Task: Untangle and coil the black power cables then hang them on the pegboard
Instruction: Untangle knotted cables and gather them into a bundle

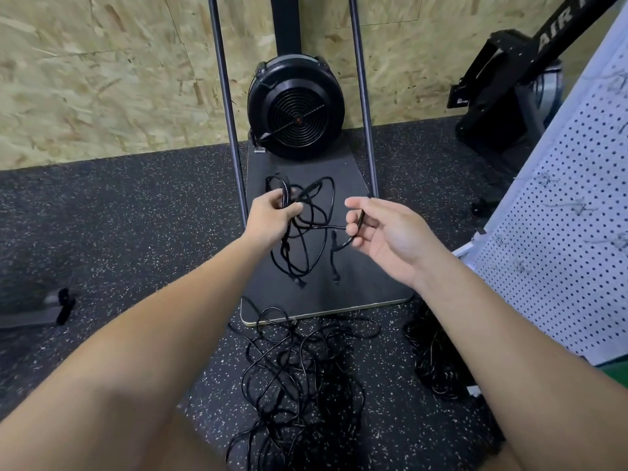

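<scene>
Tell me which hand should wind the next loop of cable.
Right, probably. The right hand pinches a free stretch of the cable, while the left hand already holds the gathered loops in its grip, so it is better placed to anchor the coil.

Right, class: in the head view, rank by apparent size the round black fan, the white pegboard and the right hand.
1. white pegboard
2. round black fan
3. right hand
The hand is nearer the camera, so its look flatters it.
</scene>
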The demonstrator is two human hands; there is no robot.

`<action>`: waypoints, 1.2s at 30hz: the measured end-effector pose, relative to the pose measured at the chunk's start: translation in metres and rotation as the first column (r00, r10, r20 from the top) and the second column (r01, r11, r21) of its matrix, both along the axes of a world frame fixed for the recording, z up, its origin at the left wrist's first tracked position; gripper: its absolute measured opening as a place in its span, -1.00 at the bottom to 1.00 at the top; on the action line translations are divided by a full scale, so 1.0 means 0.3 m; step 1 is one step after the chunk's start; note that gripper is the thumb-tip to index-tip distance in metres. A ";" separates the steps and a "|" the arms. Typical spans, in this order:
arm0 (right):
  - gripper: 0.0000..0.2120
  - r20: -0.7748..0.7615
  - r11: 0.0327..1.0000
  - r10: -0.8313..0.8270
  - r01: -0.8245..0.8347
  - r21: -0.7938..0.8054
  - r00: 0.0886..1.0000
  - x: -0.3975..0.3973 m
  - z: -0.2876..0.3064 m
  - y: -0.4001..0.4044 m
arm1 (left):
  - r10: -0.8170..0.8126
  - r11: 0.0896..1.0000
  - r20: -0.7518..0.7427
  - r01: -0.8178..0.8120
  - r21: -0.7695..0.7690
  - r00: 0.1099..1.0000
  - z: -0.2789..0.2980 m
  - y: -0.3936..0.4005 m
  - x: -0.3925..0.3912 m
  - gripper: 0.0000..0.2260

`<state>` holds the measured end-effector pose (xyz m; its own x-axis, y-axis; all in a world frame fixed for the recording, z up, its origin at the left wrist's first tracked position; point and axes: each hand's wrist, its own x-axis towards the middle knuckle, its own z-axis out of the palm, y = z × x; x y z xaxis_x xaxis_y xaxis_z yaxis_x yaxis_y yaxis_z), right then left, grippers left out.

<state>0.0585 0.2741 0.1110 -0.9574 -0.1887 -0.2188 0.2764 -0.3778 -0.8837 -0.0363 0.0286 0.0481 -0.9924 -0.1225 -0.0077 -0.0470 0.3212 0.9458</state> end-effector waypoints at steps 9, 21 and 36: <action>-0.77 0.055 0.997 -0.023 0.027 -0.071 0.998 -0.089 -0.096 -0.013 | -0.097 0.962 0.091 0.117 -0.248 0.991 -0.052 0.067 -0.014 -0.26; -0.79 -0.041 0.991 -0.131 0.130 -0.012 0.991 -0.081 -0.123 -0.009 | -0.498 0.840 0.030 0.474 0.263 0.867 -0.032 0.077 0.291 -0.80; -0.77 0.149 0.925 -0.322 0.344 -0.162 0.935 -0.058 -0.098 0.247 | -0.294 0.955 0.150 0.295 0.015 0.944 -0.019 -0.191 0.442 -0.57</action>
<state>0.0411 0.3482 0.0817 -0.9414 0.0890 -0.3254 0.2043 -0.6172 -0.7599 0.0964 -0.0285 0.0423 -0.9717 0.1749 -0.1585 -0.0894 0.3489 0.9329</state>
